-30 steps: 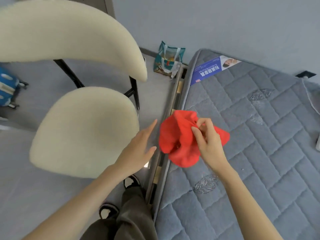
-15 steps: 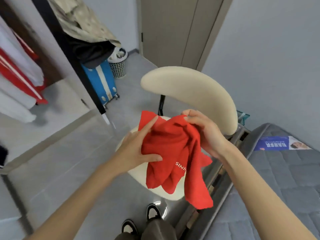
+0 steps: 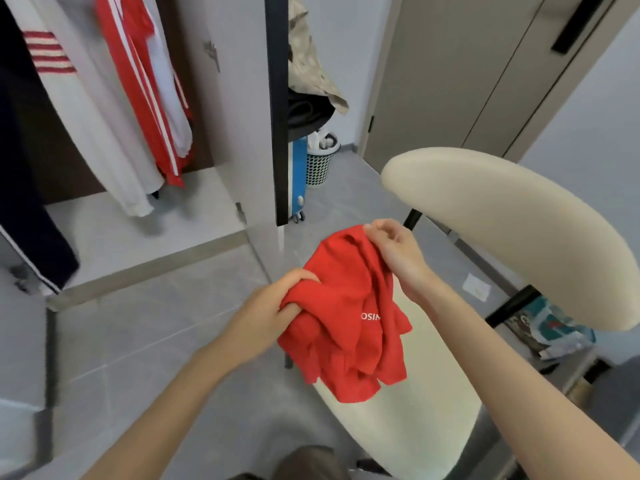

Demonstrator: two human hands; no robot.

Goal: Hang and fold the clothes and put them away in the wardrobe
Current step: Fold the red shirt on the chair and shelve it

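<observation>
Both hands grasped a bunched red shirt [image 3: 349,313] above the chair [image 3: 408,431]. Left hand [image 3: 273,310] clenched its side; right hand [image 3: 394,247] pinched its top edge.

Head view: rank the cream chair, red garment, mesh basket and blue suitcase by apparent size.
1. cream chair
2. red garment
3. mesh basket and blue suitcase: both far off and similar, suitcase partly hidden, so left unranked.

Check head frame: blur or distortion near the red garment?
Head view: red garment, left hand and right hand fairly sharp; hanging clothes at the left edge smeared by motion; wide-angle tilts the room door; light soft, no harsh glare.
</observation>
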